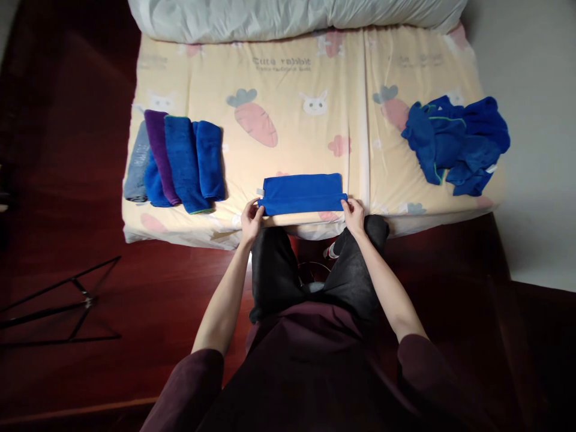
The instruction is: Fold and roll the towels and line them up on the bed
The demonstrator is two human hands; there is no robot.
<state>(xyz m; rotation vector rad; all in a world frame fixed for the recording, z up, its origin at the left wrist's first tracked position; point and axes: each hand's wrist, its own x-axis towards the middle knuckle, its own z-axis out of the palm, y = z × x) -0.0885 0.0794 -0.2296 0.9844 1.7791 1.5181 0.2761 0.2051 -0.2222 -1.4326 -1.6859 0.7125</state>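
A blue towel [302, 191] lies at the bed's front edge, folded into a long flat strip with a small pale tag at its left end. My left hand [252, 219] pinches its near left corner. At the near right corner my right hand [354, 215] grips the cloth between thumb and fingers. To the left lies a row of folded towels: a grey one [137, 165], a purple one [161, 156] and several blue ones [209, 159]. A loose, crumpled heap of blue towels [456, 144] is on the right.
The bed [288, 126] has a yellow sheet printed with carrots and rabbits. A pale rolled quilt [297, 18] runs along its far side. White wall stands at the right. Black tripod legs [85, 300] rest on the dark red floor at lower left.
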